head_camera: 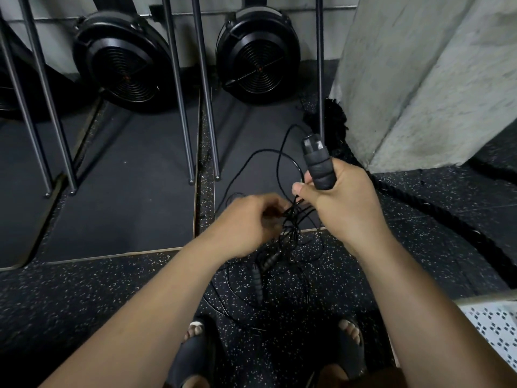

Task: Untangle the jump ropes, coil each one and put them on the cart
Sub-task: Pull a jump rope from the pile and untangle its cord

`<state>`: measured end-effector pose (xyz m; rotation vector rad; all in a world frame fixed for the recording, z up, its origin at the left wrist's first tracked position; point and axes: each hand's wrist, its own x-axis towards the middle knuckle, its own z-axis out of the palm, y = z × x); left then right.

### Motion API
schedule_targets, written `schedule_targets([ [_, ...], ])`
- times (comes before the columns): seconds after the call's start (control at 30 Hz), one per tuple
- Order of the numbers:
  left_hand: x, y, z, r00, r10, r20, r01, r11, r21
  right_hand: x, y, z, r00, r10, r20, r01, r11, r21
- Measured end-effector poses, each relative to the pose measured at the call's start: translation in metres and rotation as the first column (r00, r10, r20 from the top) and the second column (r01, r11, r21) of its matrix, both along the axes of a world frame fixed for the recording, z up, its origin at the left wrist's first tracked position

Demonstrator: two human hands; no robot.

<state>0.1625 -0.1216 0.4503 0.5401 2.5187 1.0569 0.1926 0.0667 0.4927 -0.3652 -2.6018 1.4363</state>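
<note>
Head view, only view.

Person stands on speckled rubber floor [112, 298], both forearms held out in front, feet in dark slides [193, 354] at bottom of frame.

Right hand [338, 203]: fingers wrapped tight round a black jump rope handle [319, 166]. Handle upright, its cap end sticking up past the fist. Thin black cord [282, 148] leaves the cap, arcs left and drops back toward the hands.

Left hand [249, 222]: slightly blurred. Fingers curled in, pinching at the tangle of cords [292, 219], which sits between the two hands, just below the right thumb.

Two more handles [265, 264] hang under the tangle, close together, off the floor or barely on it; cannot tell which. Loose loops of cord lie on the floor around them, near the feet.

Surroundings: thick black battle rope [419, 211] runs along the floor at right, past a concrete pillar [419, 79]. Two black fan housings [258, 51] stand at the far wall, with slanted metal rails [179, 102] in front.
</note>
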Motion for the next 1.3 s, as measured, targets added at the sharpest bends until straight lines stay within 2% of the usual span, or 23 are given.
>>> schedule_targets([
  [0.1,0.001,0.003,-0.003,0.999,0.036,-0.035,-0.036,0.999,-0.022,0.0,0.001,0.001,1.0,0.006,-0.011,-0.008,0.981,-0.192],
  [0.2,-0.006,0.005,-0.006,0.991,0.125,-0.038,-0.125,0.992,-0.002,-0.001,0.001,0.003,1.0,-0.005,-0.03,-0.004,0.957,-0.291],
  [0.37,-0.013,-0.002,-0.002,0.957,0.265,-0.115,-0.255,0.962,0.099,0.001,0.01,0.006,0.993,-0.074,-0.095,0.07,0.997,-0.036],
  [0.47,-0.013,-0.007,0.008,0.938,0.297,-0.179,-0.288,0.955,0.075,-0.001,0.011,0.004,0.991,-0.093,-0.093,0.087,0.994,-0.071],
  [0.5,-0.013,-0.01,0.01,0.947,0.282,-0.153,-0.276,0.959,0.062,-0.001,0.011,0.003,0.992,-0.096,-0.086,0.086,0.991,-0.106],
  [0.6,-0.01,-0.014,0.016,0.977,0.139,0.161,-0.159,0.98,0.119,-0.003,0.011,0.001,0.994,-0.076,-0.081,0.063,0.986,-0.156],
  [0.63,-0.008,-0.013,0.017,0.972,0.104,0.211,-0.132,0.983,0.125,-0.003,0.01,0.0,0.995,-0.06,-0.079,0.044,0.982,-0.182],
  [0.67,-0.007,-0.011,0.017,0.974,0.096,0.204,-0.125,0.983,0.137,-0.003,0.009,-0.001,0.996,-0.043,-0.077,0.027,0.979,-0.203],
  [0.77,-0.006,-0.001,0.007,0.994,0.106,-0.027,-0.1,0.982,0.16,-0.002,0.005,-0.004,0.998,0.01,-0.056,-0.022,0.976,-0.215],
  [0.8,-0.005,0.002,0.003,0.995,0.074,-0.064,-0.062,0.983,0.172,-0.002,0.003,-0.004,0.998,0.03,-0.05,-0.04,0.974,-0.222],
  [0.87,-0.002,0.008,-0.005,0.994,0.038,-0.098,-0.019,0.982,0.186,-0.002,-0.001,-0.003,0.997,0.059,-0.047,-0.071,0.946,-0.315],
  [0.97,-0.001,0.012,-0.008,0.986,0.084,-0.144,-0.057,0.982,0.182,0.0,-0.005,0.003,0.994,0.091,-0.06,-0.108,0.873,-0.475],
  [1.13,-0.009,0.003,-0.014,0.986,0.064,-0.155,-0.047,0.992,0.113,0.001,0.0,0.017,0.985,0.002,-0.17,-0.118,0.725,-0.679],
  [1.23,-0.011,0.002,-0.017,0.987,0.081,-0.137,-0.065,0.991,0.114,0.002,0.001,0.022,0.98,-0.036,-0.197,-0.122,0.674,-0.728],
  [1.3,-0.01,0.003,-0.015,0.996,0.065,-0.064,-0.06,0.995,0.085,0.002,0.003,0.023,0.977,-0.065,-0.203,-0.11,0.662,-0.741],
])
